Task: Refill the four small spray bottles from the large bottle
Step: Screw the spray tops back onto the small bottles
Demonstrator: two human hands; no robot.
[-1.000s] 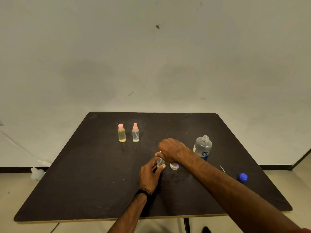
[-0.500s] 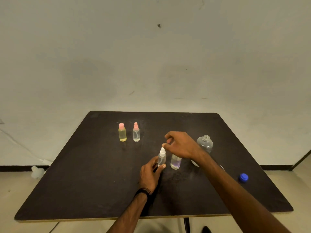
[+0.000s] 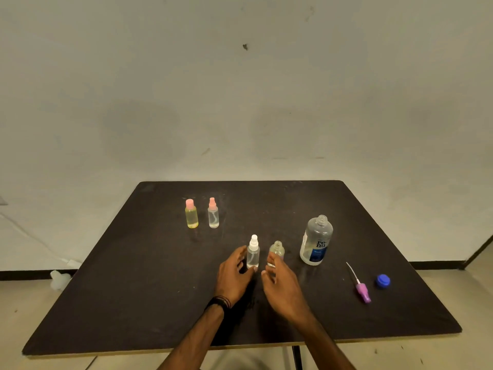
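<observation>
On the dark table, a small clear spray bottle with a white head stands upright. My left hand curls around its lower part, thumb at the base. Just to its right stands a small clear bottle with no top. My right hand has its fingers apart, with the fingertips at that bottle's lower front. The large clear bottle with a blue label stands uncapped further right. At the back left stand a yellow bottle with a pink cap and a clear bottle with a pink spray head.
A purple spray head with its tube lies on the table's right side, next to a blue cap. A white object sits on the floor left of the table. A plain wall stands behind.
My right hand left the white spray head and dropped down to the front of the topless bottle. The purple spray head and the large bottle's label are now uncovered. My left hand stayed in place.
</observation>
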